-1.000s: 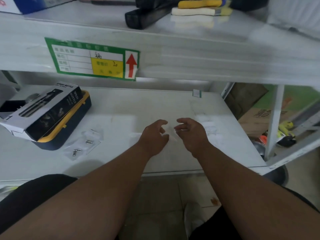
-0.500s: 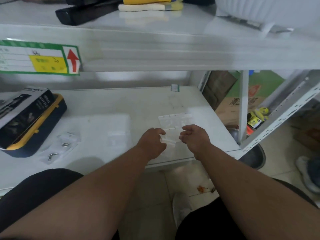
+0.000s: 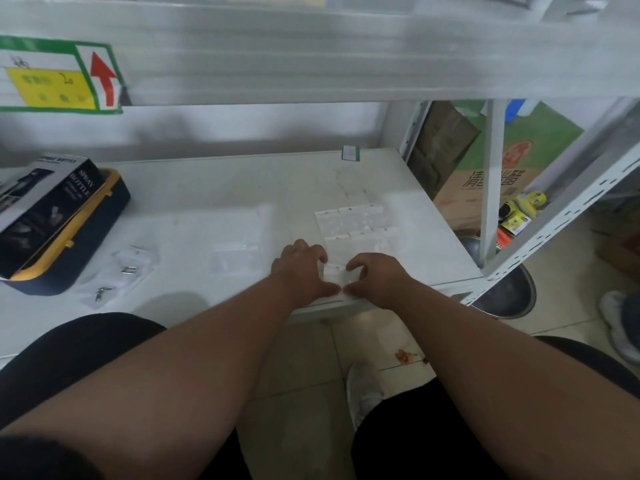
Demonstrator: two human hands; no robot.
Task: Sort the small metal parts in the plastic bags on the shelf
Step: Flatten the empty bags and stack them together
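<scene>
While both forearms reach up from the bottom corners of the frame, the white shelf point(image 3: 214, 188) fills the middle band, its front edge just below the hands. At left centre a spray-bottle box point(image 3: 45, 202) lies on a yellow-rimmed case point(image 3: 104, 216). Right of centre, a grid of flat clear bags point(image 3: 353, 221) lies directly above the hands, touching or nearly so. Left hand point(image 3: 301, 268) and right hand point(image 3: 377, 277) sit close together, thumbs almost meeting, pinching one small clear bag point(image 3: 334, 273) between them at lower centre; its contents cannot be made out. Equally near both hands, this bag probably joins the grid just above. At lower left, bagged metal parts point(image 3: 128, 270) lie well apart, nearer the left hand.
</scene>
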